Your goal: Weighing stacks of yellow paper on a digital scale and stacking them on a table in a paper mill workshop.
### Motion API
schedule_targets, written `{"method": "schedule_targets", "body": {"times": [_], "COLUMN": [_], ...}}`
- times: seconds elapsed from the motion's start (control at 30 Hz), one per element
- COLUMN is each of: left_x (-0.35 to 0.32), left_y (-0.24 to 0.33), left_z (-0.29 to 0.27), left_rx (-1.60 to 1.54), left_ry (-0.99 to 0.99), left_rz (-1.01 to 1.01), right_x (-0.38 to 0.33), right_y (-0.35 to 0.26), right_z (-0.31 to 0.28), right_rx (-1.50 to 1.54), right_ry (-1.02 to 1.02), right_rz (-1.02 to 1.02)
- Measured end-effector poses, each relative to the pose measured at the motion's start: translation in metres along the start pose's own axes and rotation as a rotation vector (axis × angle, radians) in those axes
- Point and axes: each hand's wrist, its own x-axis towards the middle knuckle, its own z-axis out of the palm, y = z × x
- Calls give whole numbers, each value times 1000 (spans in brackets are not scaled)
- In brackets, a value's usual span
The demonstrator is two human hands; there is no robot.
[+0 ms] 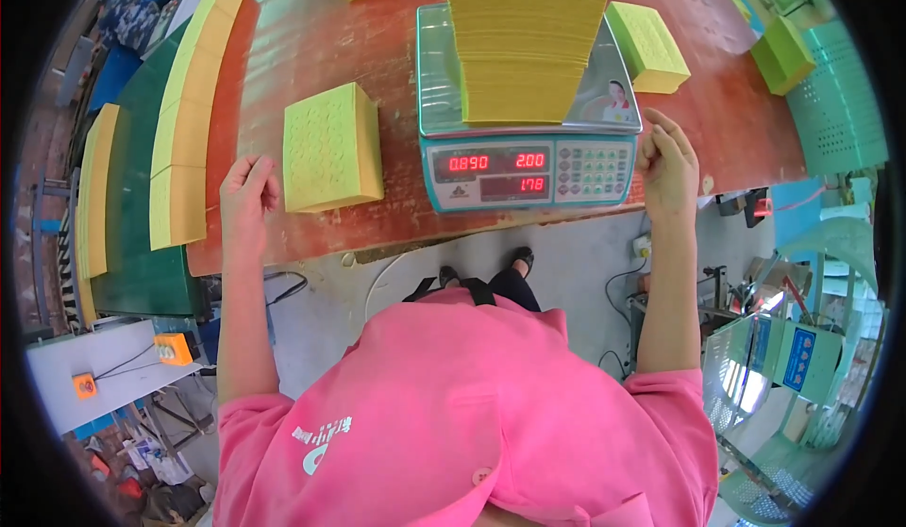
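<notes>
Both grips empty; paper stack (525, 36) on scale (528, 164) cut off above.

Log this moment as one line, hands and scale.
left hand: empty, on table edge | right hand: empty, beside scale | yellow paper stack: on scale

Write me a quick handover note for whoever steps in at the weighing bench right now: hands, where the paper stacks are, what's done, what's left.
Left hand: empty, loosely curled, resting on the edge of the red-brown table, beside a yellow-green paper block.
Right hand: empty, fingers curled, by the right corner of the scale.
On the scale: a tall stack of yellow sheets, display lit.
Done, by the look of it: finished blocks lie around the table and in a row along the left.
Left: the stack on the pan is not yet taken off; neither hand touches it.
</notes>
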Motion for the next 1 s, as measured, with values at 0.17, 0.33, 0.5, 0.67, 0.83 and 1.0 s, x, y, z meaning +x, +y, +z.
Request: {"method": "schedule_targets", "body": {"times": [0.17,0.33,0.5,0.67,0.83,1.0], "left_x": [-6,-9,-15,-23,-17,-19], "left_y": [5,-14,-2,7,-1,1], "left_z": [5,5,22,32,22,24], "left_rx": [225,407,802,1012,939,934], "left_ry": [7,-97,-297,-390,-423,-404], "left_rz": [83,293,611,698,705,712], "right_x": [-1,-9,-15,-21,-28,-36], "right_y": [7,11,19,27,36,44], "right_z": [12,10,13,23,23,25], "right_rx": [-19,18,9,4,9,-15], "right_ry": [24,-27,-54,-51,-65,-70], "right_rz": [22,37,60,119,141,187]}}
